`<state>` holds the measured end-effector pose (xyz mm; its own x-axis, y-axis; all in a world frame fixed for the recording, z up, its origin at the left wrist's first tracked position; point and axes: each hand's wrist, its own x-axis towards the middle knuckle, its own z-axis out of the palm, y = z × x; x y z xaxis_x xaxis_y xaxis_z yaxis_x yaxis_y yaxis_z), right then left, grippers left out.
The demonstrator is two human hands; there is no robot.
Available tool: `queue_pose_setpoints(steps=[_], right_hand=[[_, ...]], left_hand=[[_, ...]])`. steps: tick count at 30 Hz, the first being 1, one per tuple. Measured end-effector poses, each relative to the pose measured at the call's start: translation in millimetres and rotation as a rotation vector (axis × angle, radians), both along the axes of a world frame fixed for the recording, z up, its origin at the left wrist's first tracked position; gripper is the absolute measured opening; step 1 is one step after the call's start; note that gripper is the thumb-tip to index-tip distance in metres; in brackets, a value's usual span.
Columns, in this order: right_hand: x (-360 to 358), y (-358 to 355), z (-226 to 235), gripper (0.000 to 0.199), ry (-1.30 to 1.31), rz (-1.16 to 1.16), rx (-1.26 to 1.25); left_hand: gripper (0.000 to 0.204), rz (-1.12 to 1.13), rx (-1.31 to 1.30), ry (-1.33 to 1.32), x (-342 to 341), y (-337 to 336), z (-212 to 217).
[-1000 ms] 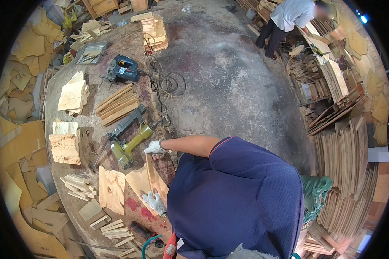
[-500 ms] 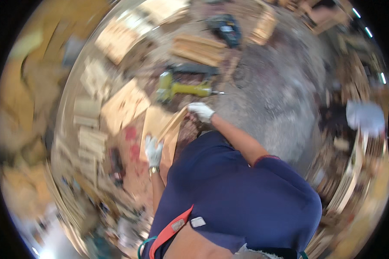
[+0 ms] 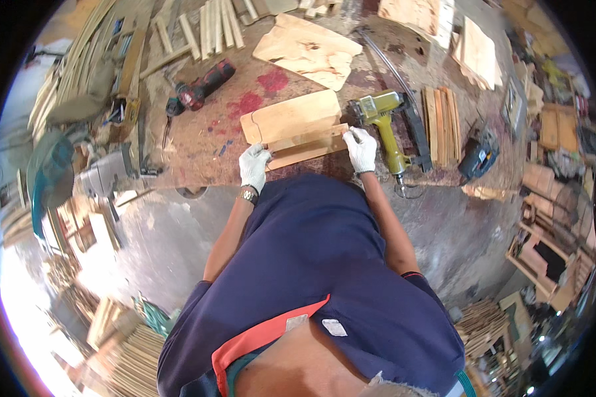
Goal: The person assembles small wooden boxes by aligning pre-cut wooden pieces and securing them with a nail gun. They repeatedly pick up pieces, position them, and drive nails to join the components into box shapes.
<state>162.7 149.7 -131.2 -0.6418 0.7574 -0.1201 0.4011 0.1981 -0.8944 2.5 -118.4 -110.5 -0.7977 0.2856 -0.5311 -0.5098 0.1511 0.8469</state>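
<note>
At the near edge of the workbench point(image 3: 198, 149) I hold a narrow wooden strip point(image 3: 304, 137) by its two ends. My left hand point(image 3: 253, 167), in a white glove, is closed on the left end. Its right end is pinched in my right hand point(image 3: 361, 150), also gloved. Under and behind the strip lies a flat, pale wooden board point(image 3: 291, 116) with a dark curved line near its left end. Just right of my right hand is a yellow-green nail gun point(image 3: 391, 132) with a black magazine, lying on its side.
A red and black cordless drill point(image 3: 202, 86) lies left of the board. Another pale wooden panel point(image 3: 308, 49) is farther back. To the right are a stack of short wooden strips point(image 3: 442, 126) and a dark blue power tool point(image 3: 478, 159). An air hose point(image 3: 384, 56) runs behind the nail gun.
My view has swung round, so the bench now lies across the front instead of the left. Both hands still hold the strip, which now lies more nearly crosswise over the board.
</note>
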Motion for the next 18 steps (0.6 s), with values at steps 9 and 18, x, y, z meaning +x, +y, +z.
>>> queue_pose_setpoints(steps=[9,18], right_hand=[[-24,6,-12,0.03,-0.16,0.133,0.321],[-24,2,-7,0.02,0.026,0.049,-0.049]], left_hand=[[0.01,0.118,-0.172,0.235,20,1,-8],[0.014,-0.047,-0.374,0.309,30,-12,12]])
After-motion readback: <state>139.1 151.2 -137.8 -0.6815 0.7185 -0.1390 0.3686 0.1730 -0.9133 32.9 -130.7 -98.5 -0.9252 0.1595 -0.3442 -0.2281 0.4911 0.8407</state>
